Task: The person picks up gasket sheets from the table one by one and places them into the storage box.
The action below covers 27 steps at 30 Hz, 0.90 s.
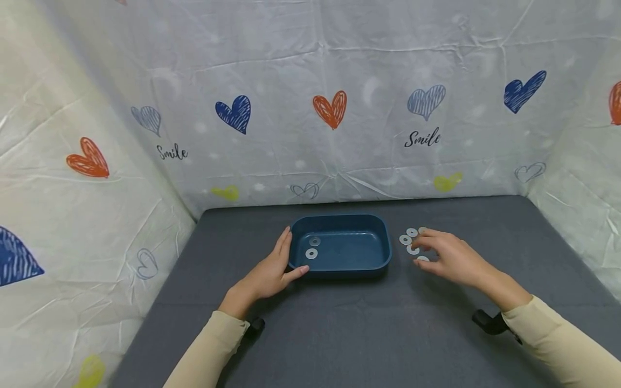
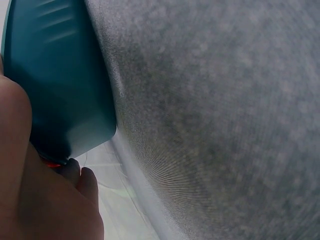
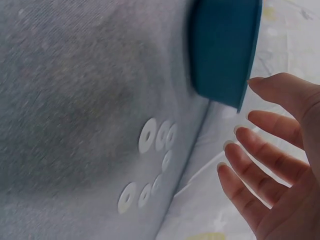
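Head view: right hand (image 1: 451,260) above loose washers (image 1: 402,240), left hand (image 1: 266,276) at the blue tray (image 1: 342,274)

The right hand, right of centre, looks relaxed and empty: its fingers bend loosely, the thumb stands apart from them, and nothing shows between the tips. The right wrist view shows a gap between those tips and the washers. The left hand, left of centre, is unclenched too, its straight fingers along the tray's left wall and its thumb at the near left part of the rim, touching the tray rather than wrapping round it.

What matters most, it seems, is this: the loose washers lie in a cluster just left of and partly beneath the right fingertips, with the tray close by on the cluster's left. The right hand is plainly nearer; the left is at the tray's opposite end. The tray's long axis runs left to right across the middle of the frame, so its right short wall faces the cluster.

On the tray's floor, toward its left end, lies one bright washer (image 1: 308,253); a dimmer ring (image 1: 311,241) just above could be a second or a reflection.

Farther out, pale sleeves (image 1: 563,345) enter from the lower corners, and the grey table (image 1: 349,339) runs back to a white curtain (image 1: 368,70) printed with hearts.
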### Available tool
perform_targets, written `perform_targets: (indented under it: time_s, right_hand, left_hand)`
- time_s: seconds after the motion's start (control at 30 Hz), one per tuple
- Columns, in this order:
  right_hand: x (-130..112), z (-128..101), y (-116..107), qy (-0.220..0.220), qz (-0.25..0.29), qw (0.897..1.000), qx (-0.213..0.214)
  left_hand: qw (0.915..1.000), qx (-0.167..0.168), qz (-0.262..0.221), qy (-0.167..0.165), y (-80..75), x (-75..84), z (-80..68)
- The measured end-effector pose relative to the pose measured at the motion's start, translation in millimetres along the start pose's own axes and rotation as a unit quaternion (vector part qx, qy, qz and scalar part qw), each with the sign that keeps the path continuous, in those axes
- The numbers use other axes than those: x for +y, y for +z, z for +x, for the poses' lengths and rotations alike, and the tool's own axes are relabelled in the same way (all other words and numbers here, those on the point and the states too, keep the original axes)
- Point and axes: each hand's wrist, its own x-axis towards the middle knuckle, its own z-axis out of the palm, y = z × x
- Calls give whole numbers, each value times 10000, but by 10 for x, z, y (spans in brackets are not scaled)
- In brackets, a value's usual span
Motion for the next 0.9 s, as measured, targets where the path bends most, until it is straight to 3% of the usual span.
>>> perform_targets:
  time_s: [0.53, 0.9]
  right_hand:
    - [276, -193, -4, 227, -204, 9995, 116]
    - [536, -219, 47, 376, -19, 9992, 133]
  left_hand:
    - [10000, 14, 59, -35, -8, 9, -13]
    - [9999, 15, 116, -49, 16, -14, -1]
